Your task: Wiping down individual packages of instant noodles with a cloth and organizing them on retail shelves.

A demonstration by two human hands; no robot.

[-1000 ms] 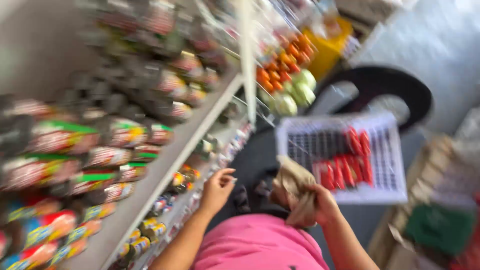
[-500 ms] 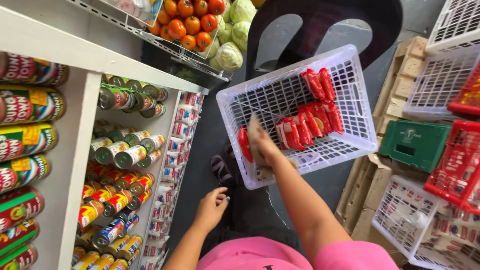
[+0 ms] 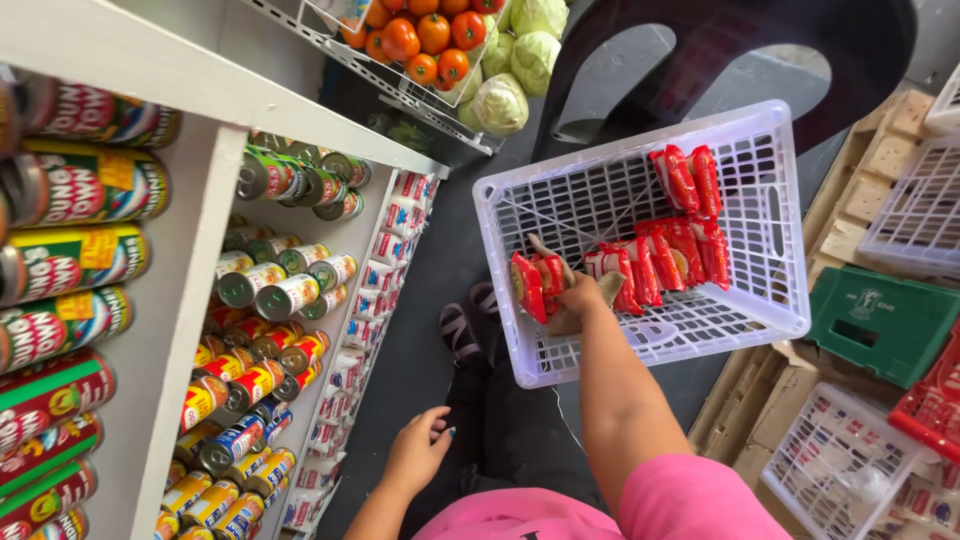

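My right hand [image 3: 580,300] reaches into a white plastic basket [image 3: 497,262] and is closed on a tan crumpled cloth [image 3: 610,290]. Two red packets [image 3: 528,287] stand upright against its fingers. More red packets [image 3: 680,240] lie in a row and a stack across the basket's middle and far side. My left hand [image 3: 420,450] hangs low beside the bottom shelf with loosely curled fingers and holds nothing. My pink sleeve fills the bottom edge.
White shelves on the left hold rows of cans [image 3: 270,290], with small packets [image 3: 380,270] on the lowest tier. Tomatoes [image 3: 420,35] and cabbages [image 3: 500,100] sit in a wire rack above. A black chair [image 3: 740,50], green crate [image 3: 880,320] and more white baskets [image 3: 920,210] stand around.
The view has dropped from the shelves to the basket. My right hand carried the tan cloth forward into the basket, down among the red packets. My left hand sank lower.
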